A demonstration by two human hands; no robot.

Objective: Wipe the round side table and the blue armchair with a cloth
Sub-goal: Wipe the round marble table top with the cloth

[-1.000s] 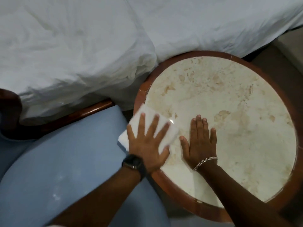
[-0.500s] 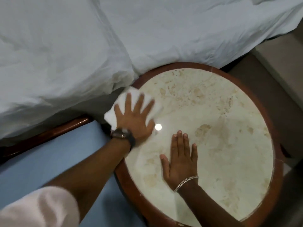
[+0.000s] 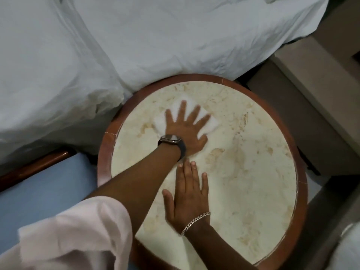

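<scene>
On the counter point(image 3: 253, 172), left hand point(image 3: 185, 129) is spread flat, pressing the cloth point(image 3: 208, 123) near the far rim, right hand point(image 3: 189, 197) flat and empty, bracing; risk: cloth likely bunches or slips out under uneven palm pressure.

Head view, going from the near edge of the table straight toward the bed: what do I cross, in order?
Right hand flat on the table → left hand → white cloth under its fingers → far wooden rim → white bedding.
</scene>
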